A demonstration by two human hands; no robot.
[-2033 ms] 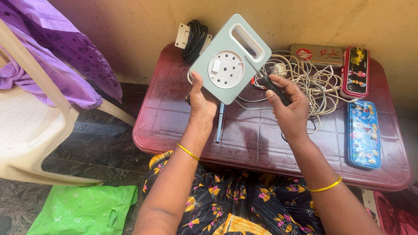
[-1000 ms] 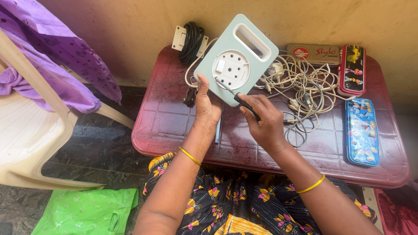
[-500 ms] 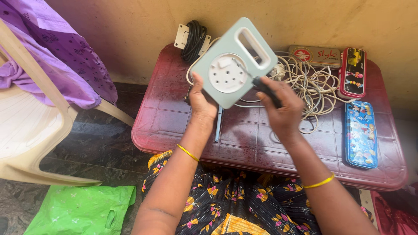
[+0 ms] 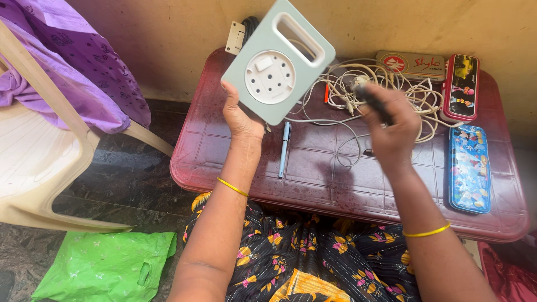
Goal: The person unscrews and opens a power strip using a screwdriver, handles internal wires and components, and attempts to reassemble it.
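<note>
Nearest, a lap in black cloth (image 4: 313,263) with a yellow and orange flower print, both forearms rising from it, each wrist with a thin yellow bangle.

Left hand (image 4: 241,114): raised above the near left part of the counter (image 4: 235,162), fingers wrapped round the lower edge of a pale green extension reel box (image 4: 278,62). The box is held up in the air and tilted, its round white socket face turned to the camera and its handle slot uppermost.

Right hand (image 4: 389,126): blurred, closed round a dark slim tool (image 4: 373,104), its kind not clear, held above the middle of the counter and apart from the box.

Counter: low, dark red plastic, moulded in squares. On it, a light blue pen (image 4: 285,148) lying below the box; a loose tangle of white cable (image 4: 358,89) with a plug behind the right hand; a small orange item (image 4: 326,92) at the cable's left edge.

Right side: a blue printed pencil case (image 4: 469,168) lying lengthwise; beyond it a red and black pencil case (image 4: 461,86); beside that, against the wall, a flat tin case (image 4: 413,65).

Far left corner: a white switch box (image 4: 235,37) with black cord.

Floor, left: a green plastic bag (image 4: 106,273), a cream plastic chair (image 4: 39,162) draped with purple cloth (image 4: 72,72).
</note>
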